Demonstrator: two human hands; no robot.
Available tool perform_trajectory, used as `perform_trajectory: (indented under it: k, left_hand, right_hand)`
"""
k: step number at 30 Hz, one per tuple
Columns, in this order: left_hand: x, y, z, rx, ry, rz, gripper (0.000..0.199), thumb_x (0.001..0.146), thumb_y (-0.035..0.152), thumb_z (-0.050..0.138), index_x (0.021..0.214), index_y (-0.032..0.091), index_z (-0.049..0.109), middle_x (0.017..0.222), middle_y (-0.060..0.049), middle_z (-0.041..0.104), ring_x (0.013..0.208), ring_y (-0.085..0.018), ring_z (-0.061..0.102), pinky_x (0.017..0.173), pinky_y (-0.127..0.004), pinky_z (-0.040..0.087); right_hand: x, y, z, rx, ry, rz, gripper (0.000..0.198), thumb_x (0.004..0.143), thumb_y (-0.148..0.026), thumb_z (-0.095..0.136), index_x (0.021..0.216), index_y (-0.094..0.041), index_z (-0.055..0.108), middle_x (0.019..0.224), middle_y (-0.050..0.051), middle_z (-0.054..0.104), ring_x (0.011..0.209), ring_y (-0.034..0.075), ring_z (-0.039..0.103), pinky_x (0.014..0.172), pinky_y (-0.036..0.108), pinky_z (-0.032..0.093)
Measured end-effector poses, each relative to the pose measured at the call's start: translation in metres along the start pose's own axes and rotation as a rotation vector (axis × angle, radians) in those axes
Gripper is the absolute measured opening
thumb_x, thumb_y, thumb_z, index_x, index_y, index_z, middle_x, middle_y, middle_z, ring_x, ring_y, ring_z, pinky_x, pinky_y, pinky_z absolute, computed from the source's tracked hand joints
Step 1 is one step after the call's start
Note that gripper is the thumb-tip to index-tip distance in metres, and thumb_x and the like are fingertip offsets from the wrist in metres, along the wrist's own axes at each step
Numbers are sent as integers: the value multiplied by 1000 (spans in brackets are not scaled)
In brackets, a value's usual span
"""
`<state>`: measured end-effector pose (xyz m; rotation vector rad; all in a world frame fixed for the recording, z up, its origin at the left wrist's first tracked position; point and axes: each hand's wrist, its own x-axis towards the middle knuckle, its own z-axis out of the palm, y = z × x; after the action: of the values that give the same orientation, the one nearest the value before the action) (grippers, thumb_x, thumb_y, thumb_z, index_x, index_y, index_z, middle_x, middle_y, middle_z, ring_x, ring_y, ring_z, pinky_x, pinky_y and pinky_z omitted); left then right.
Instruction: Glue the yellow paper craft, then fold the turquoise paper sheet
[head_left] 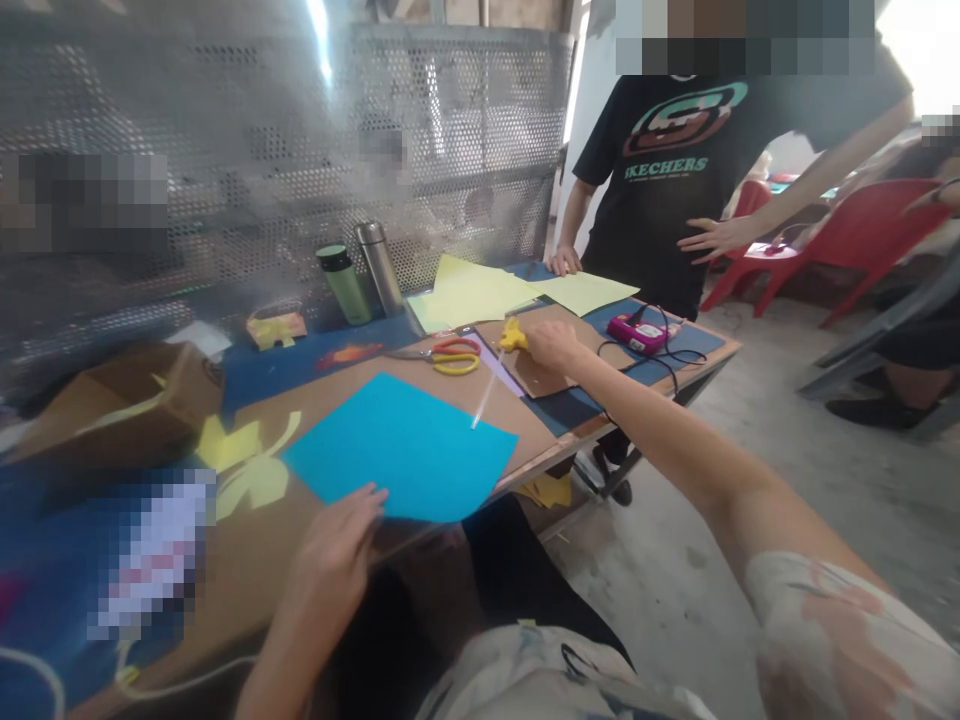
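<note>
A blue sheet of paper (405, 450) lies on a brown board (360, 385), its near edge at the table's edge. My left hand (337, 540) rests at the sheet's near left edge, fingers stretched out and fingertips touching it. Farther off, my right hand (553, 345) is closed around a yellow hot glue gun (513, 335). From the gun a clear glue stick (487, 392) points back toward the blue sheet. Scissors with red and yellow handles (456, 356) lie just left of the gun. Cut yellow paper pieces (255, 480) are left of the sheet.
A cardboard box (127, 400) stands at the left. Green (345, 285) and steel bottles (380, 268) stand at the back near yellow sheets (480, 290). A purple power socket (637, 332) with black cables sits at the right. A person (667, 200) stands beyond, one hand on the table.
</note>
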<state>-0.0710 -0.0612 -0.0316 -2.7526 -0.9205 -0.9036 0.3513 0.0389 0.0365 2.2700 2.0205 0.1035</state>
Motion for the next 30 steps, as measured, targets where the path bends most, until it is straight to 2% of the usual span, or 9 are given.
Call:
perform_trajectory:
  k: [8,13,15,18,19,20,23,26,30]
  left_hand:
    - [2,-3,4,25,-6,-12,29,101,21,51,122,25,71,120,-10,79,113,-28,74,95,-43,62]
    - [15,11,2,47,-65,5,29,100,14,48,115,21,71,120,-12,78,117,-29,72,99,-45,60]
    - [19,16,2,54,-90,-18,33,98,12,46,120,20,71,121,-13,76,117,-29,70,99,-46,59]
    - [23,20,2,47,-128,-56,38,95,10,48,122,21,72,119,-12,75,114,-29,68,98,-47,57]
    - [25,21,3,43,-134,-66,38,95,9,48,120,22,73,118,-12,74,111,-29,68,97,-47,57]
    - [26,22,4,36,-131,-76,37,94,9,49,117,22,74,116,-11,74,109,-29,67,95,-47,56]
    - [34,26,8,-37,-95,-141,27,96,14,52,103,21,77,108,-11,73,103,-27,65,91,-44,55]
    - [47,32,11,-225,-118,-229,23,100,25,54,89,20,74,99,-9,70,96,-23,65,87,-37,54]
    - [71,35,13,-361,-249,-364,25,98,30,55,77,20,65,85,-5,68,85,-20,62,79,-33,48]
  right_hand:
    - [-4,45,2,-11,50,51,31,99,-13,49,117,-8,74,119,23,73,114,28,68,87,31,48]
    - [-37,23,-9,52,188,-1,38,102,-17,42,133,-6,62,128,25,66,116,32,64,89,36,48]
    - [-66,-3,-12,280,310,-244,34,106,-25,41,123,-15,68,118,17,72,109,28,65,89,36,50]
    - [-119,-50,-5,611,264,-816,35,102,-48,58,124,-24,69,123,9,71,112,24,65,96,34,51]
    - [-135,-65,2,642,250,-932,46,96,-54,67,129,-22,66,126,10,70,114,25,65,96,35,52]
    - [-148,-78,10,640,271,-953,52,92,-55,72,130,-20,65,127,13,70,114,27,64,97,38,52]
    - [-165,-103,39,596,416,-811,22,103,-37,60,104,-17,70,102,13,73,92,25,65,80,37,52]
    - [-162,-104,56,678,534,-679,30,107,-25,49,84,-19,67,78,7,69,75,21,62,68,32,47]
    - [-150,-94,61,797,573,-580,31,107,-30,49,81,-22,63,73,4,68,70,18,63,66,30,46]
